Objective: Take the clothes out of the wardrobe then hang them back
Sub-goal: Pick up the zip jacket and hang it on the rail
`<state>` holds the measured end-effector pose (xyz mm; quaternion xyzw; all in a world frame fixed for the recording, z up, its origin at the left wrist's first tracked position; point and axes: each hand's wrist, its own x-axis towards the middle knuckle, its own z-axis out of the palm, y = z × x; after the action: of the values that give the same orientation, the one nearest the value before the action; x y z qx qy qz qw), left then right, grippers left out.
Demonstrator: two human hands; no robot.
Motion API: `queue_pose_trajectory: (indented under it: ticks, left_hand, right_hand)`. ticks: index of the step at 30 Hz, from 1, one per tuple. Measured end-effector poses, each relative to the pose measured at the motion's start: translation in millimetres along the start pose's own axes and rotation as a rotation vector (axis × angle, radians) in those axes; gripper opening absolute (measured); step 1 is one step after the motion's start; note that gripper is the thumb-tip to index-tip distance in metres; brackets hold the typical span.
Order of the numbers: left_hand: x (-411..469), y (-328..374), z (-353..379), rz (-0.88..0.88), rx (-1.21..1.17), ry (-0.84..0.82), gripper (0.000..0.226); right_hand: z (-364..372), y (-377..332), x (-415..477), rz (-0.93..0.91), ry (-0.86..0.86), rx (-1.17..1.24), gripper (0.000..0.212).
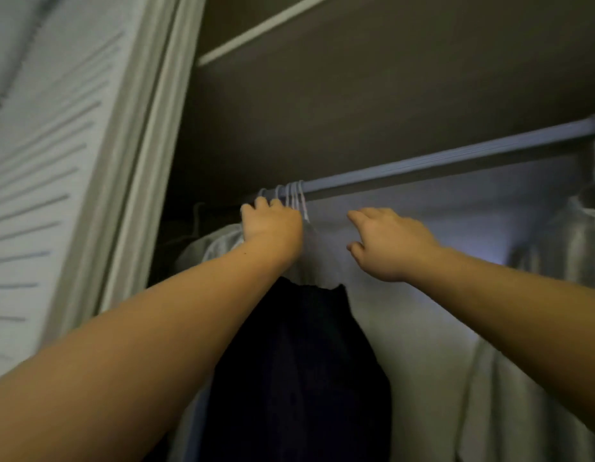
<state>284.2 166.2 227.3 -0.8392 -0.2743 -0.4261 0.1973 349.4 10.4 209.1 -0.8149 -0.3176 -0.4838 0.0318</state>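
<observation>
A pale wardrobe rail (439, 163) runs from centre to upper right. Several white hanger hooks (294, 196) bunch on its left part. My left hand (271, 225) is raised to these hooks, its fingers curled around their necks just under the rail. My right hand (386, 243) hovers to the right, below the rail, fingers spread and holding nothing. A dark garment (299, 371) hangs below my left wrist, with light grey clothes (216, 243) behind it on the left. Another pale garment (586, 235) hangs at the far right.
A white louvred door (46, 181) and its frame stand along the left. A shelf (356, 95) sits close above the rail. The wardrobe's back wall (433, 295) shows between the two groups of clothes.
</observation>
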Motion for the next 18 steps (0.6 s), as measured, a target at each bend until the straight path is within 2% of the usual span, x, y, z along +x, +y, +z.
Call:
queue_pose_trajectory:
  ticks: [4, 8, 10, 14, 18]
  left_hand:
    - [-13.7, -25.1, -0.1, -0.015, -0.037, -0.054, 0.031]
    - [-19.1, -26.5, 3.3, -0.004, -0.059, -0.026, 0.026]
    - [-18.3, -23.9, 3.5, 0.021, 0.009, 0.015, 0.028]
    - [-14.1, -13.9, 1.5, 0.083, 0.179, 0.099, 0.031]
    - [-14.8, -2.6, -5.8, 0.128, 0.043, 0.078, 0.021]
  right_hand:
    - [17.5, -21.1, 17.7, 0.029, 0.000, 0.187, 0.049]
    - [32.4, -33.7, 36.5, 0.088, -0.010, 0.360, 0.047]
    - [39.2, -37.4, 42.9, 0.117, -0.003, 0.434, 0.041]
    - [44.8, -33.6, 46.2, 0.161, -0.014, 0.482, 0.041]
    - [43.8, -12.9, 42.8, 0.188, -0.013, 0.499, 0.043]
